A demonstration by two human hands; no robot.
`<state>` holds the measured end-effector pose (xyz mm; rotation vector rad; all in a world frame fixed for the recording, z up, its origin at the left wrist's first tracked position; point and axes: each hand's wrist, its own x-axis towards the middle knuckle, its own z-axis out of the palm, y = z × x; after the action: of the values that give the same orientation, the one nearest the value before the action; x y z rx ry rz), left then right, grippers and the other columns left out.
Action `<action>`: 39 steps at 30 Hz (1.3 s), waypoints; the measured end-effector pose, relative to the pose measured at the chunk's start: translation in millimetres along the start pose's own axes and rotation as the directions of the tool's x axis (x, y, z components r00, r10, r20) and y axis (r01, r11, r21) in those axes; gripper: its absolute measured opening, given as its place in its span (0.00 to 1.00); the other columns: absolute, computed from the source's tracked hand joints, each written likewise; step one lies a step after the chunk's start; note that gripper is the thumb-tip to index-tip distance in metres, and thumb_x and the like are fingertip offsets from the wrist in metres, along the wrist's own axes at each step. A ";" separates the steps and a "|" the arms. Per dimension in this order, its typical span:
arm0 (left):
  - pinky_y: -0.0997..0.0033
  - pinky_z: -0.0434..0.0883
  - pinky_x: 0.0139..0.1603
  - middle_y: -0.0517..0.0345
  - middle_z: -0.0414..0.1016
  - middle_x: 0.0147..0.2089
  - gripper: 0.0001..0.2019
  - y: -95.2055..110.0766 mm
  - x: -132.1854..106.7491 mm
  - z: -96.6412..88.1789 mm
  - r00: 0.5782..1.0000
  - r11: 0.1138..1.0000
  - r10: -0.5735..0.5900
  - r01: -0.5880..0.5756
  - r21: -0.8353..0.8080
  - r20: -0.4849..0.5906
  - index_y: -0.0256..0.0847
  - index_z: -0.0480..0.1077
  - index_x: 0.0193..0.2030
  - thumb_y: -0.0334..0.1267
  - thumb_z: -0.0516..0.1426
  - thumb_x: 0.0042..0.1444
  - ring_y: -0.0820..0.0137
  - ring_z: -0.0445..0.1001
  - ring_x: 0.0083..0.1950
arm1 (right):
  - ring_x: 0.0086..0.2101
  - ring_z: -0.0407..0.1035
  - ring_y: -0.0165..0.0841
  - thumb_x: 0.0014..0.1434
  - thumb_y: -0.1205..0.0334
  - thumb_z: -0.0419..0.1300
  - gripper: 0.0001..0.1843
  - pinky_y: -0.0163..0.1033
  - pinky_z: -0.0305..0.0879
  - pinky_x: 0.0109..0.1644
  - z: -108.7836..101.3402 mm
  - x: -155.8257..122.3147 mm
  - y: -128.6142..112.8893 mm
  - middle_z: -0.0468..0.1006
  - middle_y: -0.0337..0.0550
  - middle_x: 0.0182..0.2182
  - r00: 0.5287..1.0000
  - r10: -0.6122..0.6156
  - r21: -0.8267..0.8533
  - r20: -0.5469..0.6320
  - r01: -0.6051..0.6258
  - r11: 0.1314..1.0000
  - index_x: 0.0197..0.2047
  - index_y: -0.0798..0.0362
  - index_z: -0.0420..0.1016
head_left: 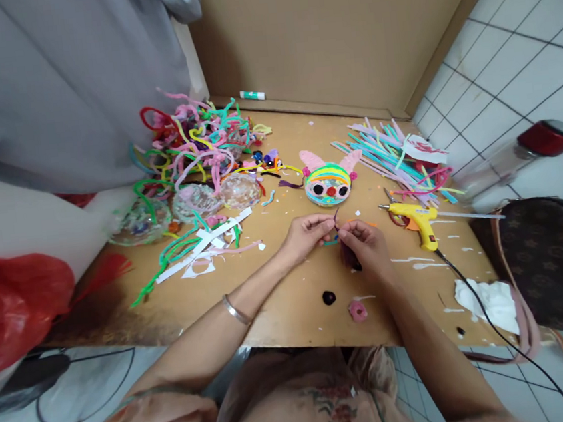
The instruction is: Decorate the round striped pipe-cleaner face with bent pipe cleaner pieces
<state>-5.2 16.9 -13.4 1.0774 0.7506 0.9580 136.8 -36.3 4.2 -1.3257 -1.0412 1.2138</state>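
Observation:
My left hand [305, 235] and my right hand [367, 247] meet over the middle of the wooden table [291, 304]. Both pinch a thin dark pipe cleaner [335, 219] between their fingertips. A dark purple coil [351, 259] shows under my right hand. Just beyond the hands lies a colourful pipe-cleaner face [329, 182] with pink ears and round eyes. A silver bangle [235, 310] sits on my left wrist.
A yellow glue gun [415, 217] lies to the right, its cord running off the front edge. Tangled pipe cleaners [194, 143] and clear bowls [200, 203] are at left, straight pipe cleaners [391, 156] at right. White paper strips [209, 245], a tissue [490, 303], a pink coil [357, 311] and a brown bag [553, 263] are nearby.

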 end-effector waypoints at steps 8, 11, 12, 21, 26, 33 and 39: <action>0.77 0.63 0.25 0.60 0.74 0.26 0.24 2.0 -2.9 4.1 0.999 0.998 -0.038 0.036 -0.047 -0.033 0.34 0.77 0.36 0.52 0.70 0.38 0.79 0.67 0.24 | 0.10 0.58 0.25 0.46 0.43 0.69 0.22 0.31 0.56 0.12 0.7 -0.9 -1.0 0.68 0.29 0.12 1.000 0.013 -0.010 0.011 -0.013 1.000 0.28 0.51 0.69; 0.77 0.62 0.24 0.60 0.74 0.26 0.22 1.3 -2.9 3.8 0.997 0.998 -0.023 0.018 -0.056 -0.077 0.34 0.77 0.34 0.51 0.69 0.40 0.79 0.67 0.24 | 0.10 0.59 0.25 0.47 0.44 0.69 0.21 0.31 0.56 0.12 0.7 -1.5 -1.5 0.68 0.29 0.12 0.999 0.014 -0.011 0.032 -0.013 1.000 0.28 0.51 0.69; 0.78 0.62 0.23 0.59 0.74 0.26 0.21 1.5 -2.9 3.6 0.995 0.997 -0.018 0.012 -0.070 -0.097 0.34 0.77 0.34 0.50 0.69 0.40 0.79 0.67 0.23 | 0.09 0.58 0.25 0.47 0.44 0.68 0.20 0.31 0.55 0.11 0.7 -1.8 -1.6 0.68 0.29 0.11 0.999 0.013 -0.009 0.039 -0.013 1.000 0.28 0.51 0.69; 0.81 0.61 0.21 0.59 0.76 0.32 0.15 12.2 -7.4 4.9 0.983 0.936 -0.144 0.099 -0.338 -0.112 0.35 0.70 0.31 0.40 0.69 0.40 0.81 0.67 0.23 | 0.14 0.59 0.22 0.45 0.49 0.69 0.19 0.30 0.56 0.16 3.8 -4.3 1.4 0.72 0.30 0.19 0.994 0.015 0.023 0.107 -0.018 1.000 0.35 0.53 0.73; 0.81 0.63 0.22 0.59 0.77 0.31 0.11 15.2 -8.0 3.3 0.973 0.908 -0.206 0.152 -0.390 -0.101 0.36 0.67 0.31 0.36 0.65 0.45 0.82 0.66 0.22 | 0.14 0.56 0.22 0.52 0.55 0.63 0.11 0.30 0.52 0.18 -3.9 -5.1 -2.7 0.64 0.27 0.15 0.980 -0.007 -0.099 0.198 0.027 0.995 0.34 0.53 0.74; 0.79 0.60 0.23 0.61 0.74 0.29 0.14 7.4 -7.9 -0.5 0.987 0.997 -0.024 0.012 -0.076 -0.160 0.38 0.66 0.32 0.45 0.63 0.51 0.80 0.63 0.22 | 0.26 0.66 0.26 0.49 0.69 0.57 0.09 0.31 0.62 0.30 -33.8 -3.7 -14.2 0.73 0.37 0.26 0.914 -0.078 -0.332 0.399 0.223 0.917 0.29 0.54 0.79; 0.72 0.69 0.35 0.56 0.75 0.37 0.09 -7.1 -19.3 2.5 0.962 0.754 0.245 -0.268 0.599 0.122 0.39 0.73 0.41 0.40 0.56 0.59 0.73 0.70 0.33 | 0.36 0.73 0.32 0.53 0.65 0.57 0.10 0.38 0.71 0.41 -41.7 -3.9 -21.1 0.78 0.42 0.33 0.885 -0.173 -0.239 0.433 0.297 0.925 0.29 0.51 0.81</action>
<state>-9.0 -2.9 -18.4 1.8067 0.9300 0.9410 178.5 -42.9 24.7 -1.1436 -1.6938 1.1997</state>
